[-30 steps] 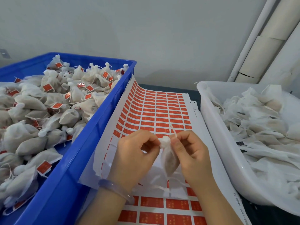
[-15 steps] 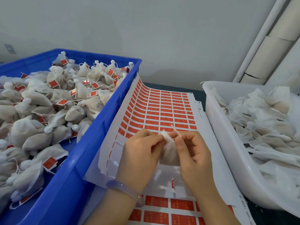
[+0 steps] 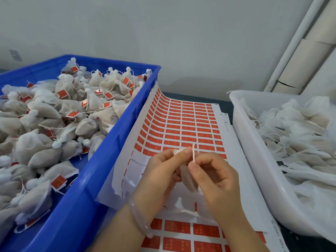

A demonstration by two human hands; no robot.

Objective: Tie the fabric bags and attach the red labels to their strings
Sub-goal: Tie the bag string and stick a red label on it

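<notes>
Pulled upright toward twelve o'clock, the string (image 3: 193, 153) is being pinched by the right hand (image 3: 217, 179), the left hand (image 3: 161, 173) gripping the bag (image 3: 188, 179); knotting is underway, and a red label (image 3: 189, 138) probably comes next.

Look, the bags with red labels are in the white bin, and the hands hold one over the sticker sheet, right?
No. The head view shows the labelled bags in the blue bin, not the white one. The left hand and right hand hold a bag over the sticker sheet.
</notes>
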